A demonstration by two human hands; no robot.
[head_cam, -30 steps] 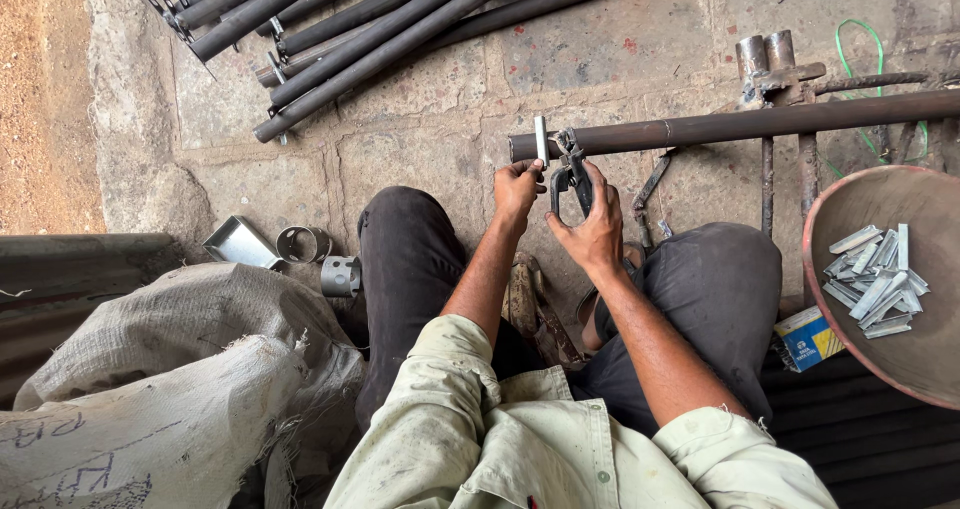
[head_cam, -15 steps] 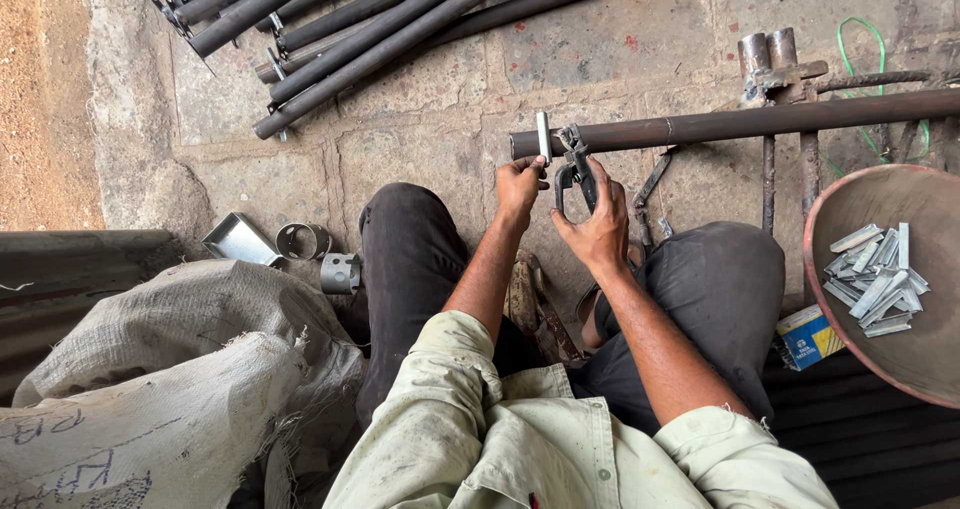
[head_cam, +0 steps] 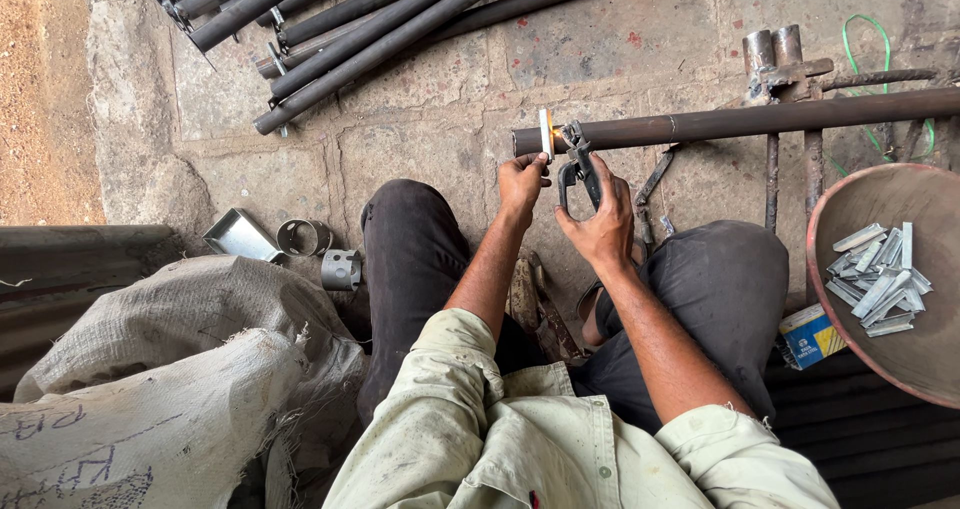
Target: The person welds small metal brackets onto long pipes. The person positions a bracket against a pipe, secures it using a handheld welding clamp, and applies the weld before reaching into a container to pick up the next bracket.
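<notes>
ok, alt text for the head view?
Seen from above, a seated person's left hand holds a small metal plate against a dark pipe's end, where a spark glows; the right hand grips a clamp-like holder.

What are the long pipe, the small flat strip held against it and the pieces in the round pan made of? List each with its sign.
Long pipe: probably steel, dark and dull with a brownish rusty tint.
Flat strip: pale bright metal, maybe galvanised; an orange glow at its edge.
Pieces in the pan: similar silvery sheet metal.

Pale green shirt (head_cam: 500,439), stained, sleeves rolled above elbows, buttoned front; dark grey trousers (head_cam: 720,299); bare forearms.
</notes>
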